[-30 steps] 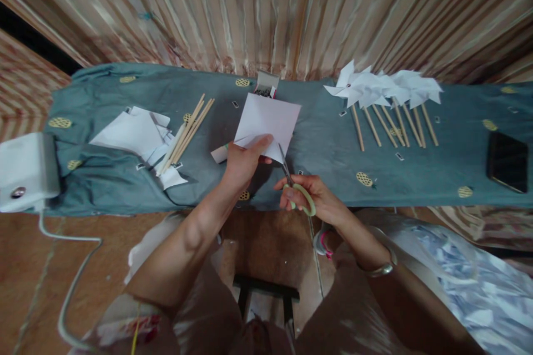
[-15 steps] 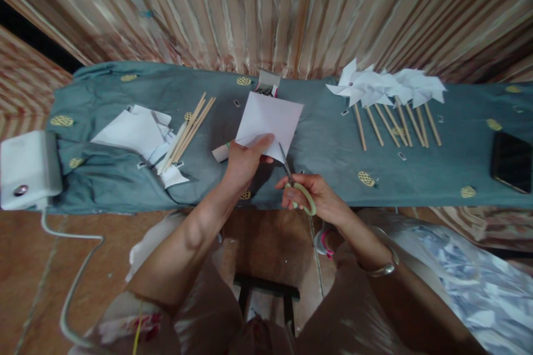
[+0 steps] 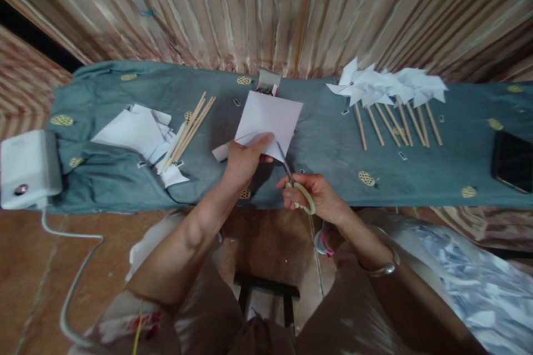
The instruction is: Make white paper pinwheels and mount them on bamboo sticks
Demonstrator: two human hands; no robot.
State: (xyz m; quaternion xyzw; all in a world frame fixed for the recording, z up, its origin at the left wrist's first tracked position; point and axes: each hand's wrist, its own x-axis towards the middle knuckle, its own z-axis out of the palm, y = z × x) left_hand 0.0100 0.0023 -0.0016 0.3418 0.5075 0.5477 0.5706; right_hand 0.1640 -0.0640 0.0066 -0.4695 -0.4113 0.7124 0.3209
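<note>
A square sheet of white paper [image 3: 272,113] is pinched in my left hand [image 3: 245,161], thumb on top and fingers underneath. My right hand [image 3: 310,194] grips a pair of scissors [image 3: 307,199] by its pale green handles. The scissor blades lie at the paper's lower right corner, on a line toward its middle. Just behind the sheet stands a small open box [image 3: 270,79] of dark bits, partly covered by the paper. A short roll [image 3: 220,152], pale in colour, lies beside my left hand, partly hidden by it.
Several paper pinwheels [image 3: 389,87] on wooden sticks lie at the right. Loose wooden sticks [image 3: 195,127] and folded white paper [image 3: 131,133] lie at the left. A white device [image 3: 31,169] with a cable sits at the left end, a black phone [image 3: 513,161] at the right end.
Almost nothing differs. The paper, scissors and both hands hold nearly the same places.
</note>
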